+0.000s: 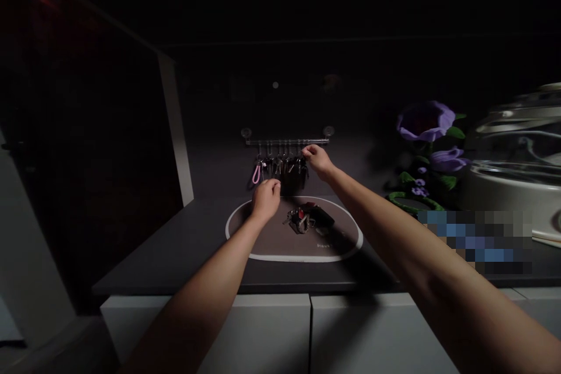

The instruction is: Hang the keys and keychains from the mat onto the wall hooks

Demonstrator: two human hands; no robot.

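A clear rail (287, 141) with hooks is fixed to the dark back wall, and several bunches of keys (287, 166) hang from it. At its right end, my right hand (318, 160) is closed in a pinch beside the last hook, with dark keys just below the fingertips. Whatever the pinch holds is too small to make out. My left hand (266, 201) is also closed, lower down, in front of the hanging keys and a pink loop strap (256, 174). Its fingers hide anything in them. Below, more keys (300, 221) lie in a pile on an oval brown mat (239, 242).
A dark flat item (323, 216) lies by the pile on the mat. Purple artificial flowers (427, 123) stand at the right, near a large pale appliance (517, 187) with a glassy top. The dark counter (175, 251) ends above white cabinet fronts (272, 333).
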